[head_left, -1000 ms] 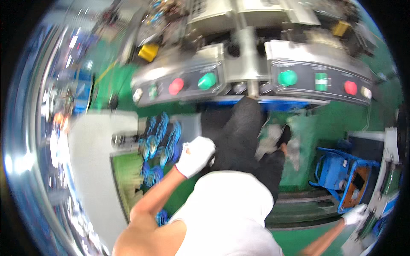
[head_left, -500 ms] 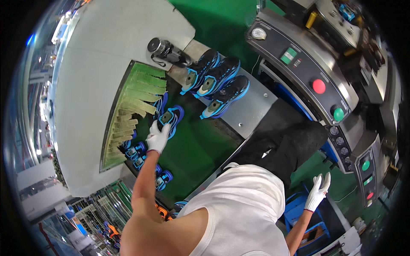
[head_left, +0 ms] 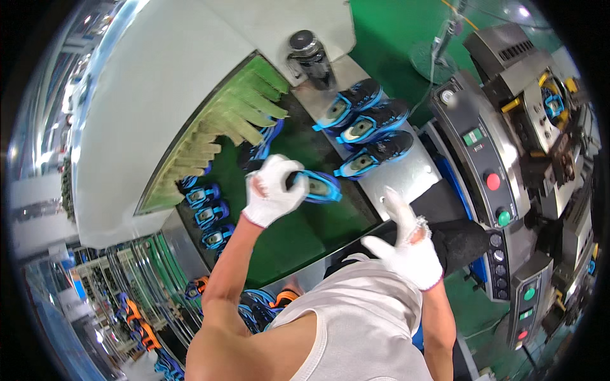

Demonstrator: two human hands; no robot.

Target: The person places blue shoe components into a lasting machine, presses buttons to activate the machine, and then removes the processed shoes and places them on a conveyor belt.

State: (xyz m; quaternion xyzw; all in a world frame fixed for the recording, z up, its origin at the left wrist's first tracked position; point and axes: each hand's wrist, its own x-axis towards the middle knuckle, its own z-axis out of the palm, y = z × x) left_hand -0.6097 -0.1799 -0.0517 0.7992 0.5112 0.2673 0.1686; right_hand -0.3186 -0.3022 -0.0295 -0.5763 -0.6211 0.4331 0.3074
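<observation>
My left hand (head_left: 273,190), in a white glove, pinches the end of a black and blue shoe (head_left: 323,187) with a light blue rim, just above the green belt (head_left: 286,238). The fingers partly hide the shoe. To the right, my gloved right hand (head_left: 410,246) is open and holds nothing, thumb and fingers spread, in front of my waist. Another blue shoe (head_left: 265,141) lies on the belt, partly under the green strip curtain (head_left: 216,124). Three black and blue shoes (head_left: 376,122) stand side by side on the metal ledge (head_left: 406,181) beyond my hands.
A dark bottle (head_left: 311,58) stands at the ledge's far end by the pale machine housing (head_left: 159,82). Several blue shoes (head_left: 211,214) line the belt's left side. A control panel (head_left: 476,149) with coloured buttons stands on the right. Racks with more shoes (head_left: 143,327) are at lower left.
My left hand has drawn the shoe away from the strip curtain, to the right. My right hand has come up from the lower right toward the ledge. The view has shifted.
</observation>
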